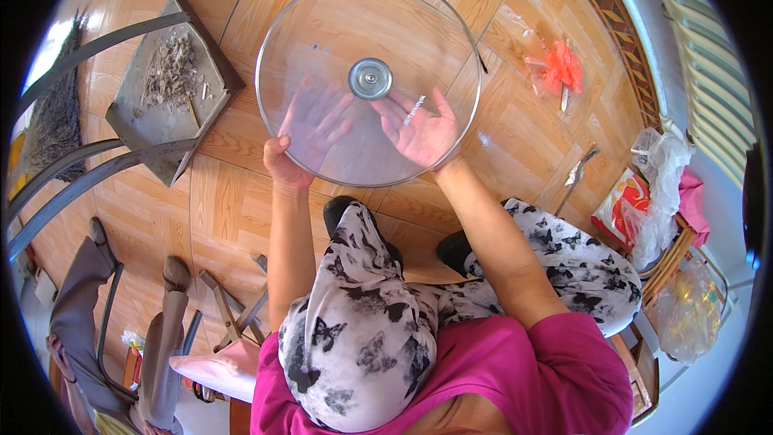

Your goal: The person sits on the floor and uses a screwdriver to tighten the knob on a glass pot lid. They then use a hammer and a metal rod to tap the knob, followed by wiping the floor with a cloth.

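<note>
A large round glass pot lid [338,18] with a metal rim and a round metal knob base at its centre is held up over the tiled floor. My left hand [311,133] grips its lower left rim, with the thumb at the edge and the fingers spread behind the glass. Behind the lower right part of the pane lies my right hand [423,133], palm up, its fingers spread and its wrist by the rim. The glass bears small white writing. Both hands are seen mostly through the pane.
A metal dustpan [133,90] with grey debris lies at the left, near a dark broom [57,109] and curved metal bars [115,42]. A red plastic bag [563,66] is on the floor at right, before a radiator [706,66]. Another person's legs [160,338] show at lower left.
</note>
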A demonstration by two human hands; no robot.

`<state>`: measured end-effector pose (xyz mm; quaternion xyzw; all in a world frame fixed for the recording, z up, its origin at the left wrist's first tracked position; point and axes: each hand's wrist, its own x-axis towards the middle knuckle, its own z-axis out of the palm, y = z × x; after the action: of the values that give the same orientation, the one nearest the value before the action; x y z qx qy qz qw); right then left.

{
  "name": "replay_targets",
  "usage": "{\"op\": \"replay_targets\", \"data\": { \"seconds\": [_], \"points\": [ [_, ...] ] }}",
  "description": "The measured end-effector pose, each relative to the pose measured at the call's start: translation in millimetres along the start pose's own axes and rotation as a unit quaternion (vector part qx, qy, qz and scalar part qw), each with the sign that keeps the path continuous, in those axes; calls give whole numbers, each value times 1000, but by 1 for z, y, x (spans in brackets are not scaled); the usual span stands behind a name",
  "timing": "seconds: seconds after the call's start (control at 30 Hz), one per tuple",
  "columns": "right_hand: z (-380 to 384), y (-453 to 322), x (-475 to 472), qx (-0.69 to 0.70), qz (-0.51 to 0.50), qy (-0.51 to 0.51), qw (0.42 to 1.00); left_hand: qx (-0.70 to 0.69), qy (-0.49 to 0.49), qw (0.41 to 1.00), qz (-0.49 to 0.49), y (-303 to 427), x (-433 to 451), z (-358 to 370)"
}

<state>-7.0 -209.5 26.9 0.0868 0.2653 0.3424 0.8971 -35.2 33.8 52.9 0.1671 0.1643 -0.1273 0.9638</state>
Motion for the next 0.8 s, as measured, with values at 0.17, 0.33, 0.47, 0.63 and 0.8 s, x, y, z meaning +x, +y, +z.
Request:
{"op": "replay_targets", "data": {
  "seconds": [0.17, 0.33, 0.47, 0.63, 0.8],
  "points": [
    [1, 0, -3, -12, 14, -14, 1000, 15, -36, 999, -15, 2, 3, -8],
    [11, 0, -20, -74, 0, 26, 997, 15, -39, 999, -17, 0, 1, -10],
    [22, -12, -44, -131, 6, 94, 987, 13, -40, 999, -16, 2, -1, -17],
    [37, -66, -65, -465, -43, 395, 791, 23, -30, 999, -14, 5, -3, -21],
    [59, -114, -38, -823, -299, 396, 277, 57, -12, 998, -12, 4, -1, -14]
  ]
}}
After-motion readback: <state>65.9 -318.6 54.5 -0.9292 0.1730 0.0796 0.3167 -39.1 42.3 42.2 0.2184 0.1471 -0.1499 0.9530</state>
